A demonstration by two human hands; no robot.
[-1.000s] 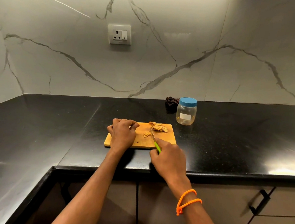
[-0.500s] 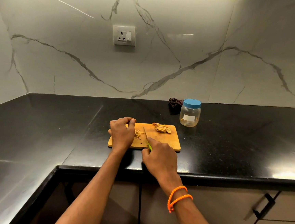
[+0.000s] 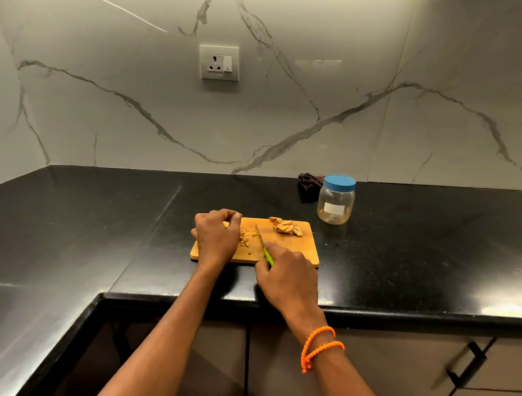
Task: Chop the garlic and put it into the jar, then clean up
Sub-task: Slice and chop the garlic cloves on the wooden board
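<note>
Left hand (image 3: 216, 238), fingers curled, steadies garlic (image 3: 246, 237) on the cutting board (image 3: 296, 251); right hand (image 3: 289, 276) grips a knife (image 3: 263, 245). Best keep fingertips tucked, cuts small.

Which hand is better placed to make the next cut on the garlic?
The right hand: it already grips the green-handled knife, blade just beside the chopped garlic. The left hand rests curled on the cutting board, steadying the pieces.
</note>
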